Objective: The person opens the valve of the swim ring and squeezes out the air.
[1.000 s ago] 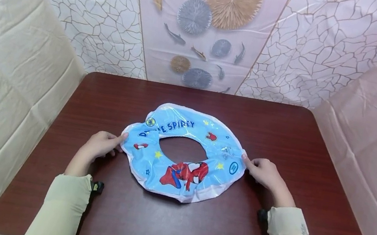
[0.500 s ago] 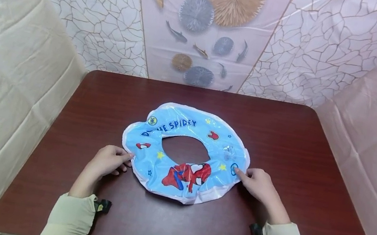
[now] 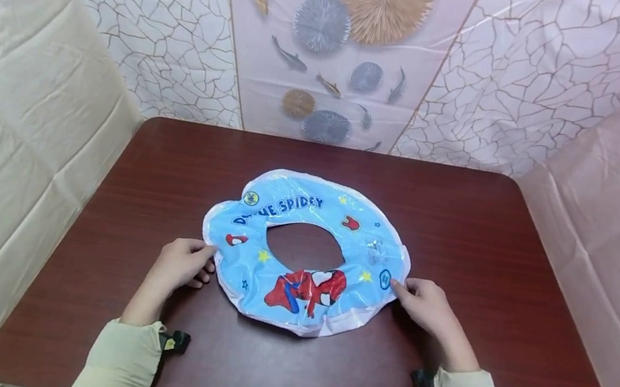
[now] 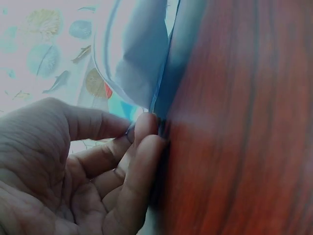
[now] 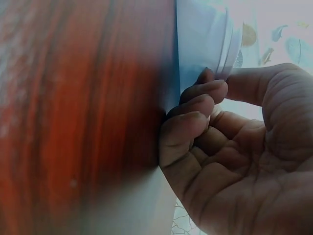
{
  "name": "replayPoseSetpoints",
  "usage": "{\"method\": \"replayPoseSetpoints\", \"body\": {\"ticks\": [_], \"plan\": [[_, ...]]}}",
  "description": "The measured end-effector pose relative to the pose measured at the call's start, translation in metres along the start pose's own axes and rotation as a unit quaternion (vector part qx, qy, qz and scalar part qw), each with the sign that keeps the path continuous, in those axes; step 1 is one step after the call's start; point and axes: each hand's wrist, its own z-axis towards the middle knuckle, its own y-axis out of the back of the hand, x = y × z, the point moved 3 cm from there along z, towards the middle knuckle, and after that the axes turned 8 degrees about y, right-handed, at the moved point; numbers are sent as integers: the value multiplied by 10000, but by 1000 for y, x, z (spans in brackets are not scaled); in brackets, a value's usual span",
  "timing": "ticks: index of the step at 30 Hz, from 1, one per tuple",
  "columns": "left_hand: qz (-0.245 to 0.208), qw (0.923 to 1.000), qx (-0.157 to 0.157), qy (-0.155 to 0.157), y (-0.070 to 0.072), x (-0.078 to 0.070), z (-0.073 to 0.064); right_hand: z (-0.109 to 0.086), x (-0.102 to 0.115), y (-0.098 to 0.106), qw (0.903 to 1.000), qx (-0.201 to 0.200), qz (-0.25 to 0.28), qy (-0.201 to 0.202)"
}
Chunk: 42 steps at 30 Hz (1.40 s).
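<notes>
A partly inflated blue swim ring with a white rim, lettering and a red cartoon figure lies on the table. My left hand pinches its left rim between thumb and fingers. On the opposite side my right hand pinches the right rim, thumb on top. In the left wrist view the ring's pale underside rises above the fingertips of the left hand. The right wrist view has the ring's edge between the thumb and curled fingers of the right hand.
The dark red-brown wooden table has rounded corners. Behind it hangs a patterned sheet, and pale padded walls close in both sides. Black straps circle the wrists.
Both hands have shifted along the rim toward the table's front edge and pinch it lower down. The left side of the ring has smoothed slightly; otherwise the ring stays in place.
</notes>
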Motion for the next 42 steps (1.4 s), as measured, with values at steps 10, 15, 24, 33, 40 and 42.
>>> {"method": "replayPoseSetpoints", "body": {"ticks": [10, 15, 24, 33, 40, 42], "plan": [[-167, 9992, -359, -7, 8, -3, -2, -3, -3, 3, 9983, 72, 464, -340], [-261, 9991, -320, 11, 13, 3, -2, -6, -7, 7, 9985, -70, 366, -391], [-209, 9995, -150, 174, 20, 12, -3, -9, -13, 10, 9941, 39, 827, -698], [325, 9982, 482, 166, 15, 15, -12, -18, -13, 1, 9752, 1155, 1745, -714], [195, 9961, 862, 60, 9, 22, -22, -28, -13, 0, 9573, 1551, 2430, -237], [275, 9966, 775, 35, 9, 22, -21, -30, -14, 0, 9604, 1548, 2308, -175]]}}
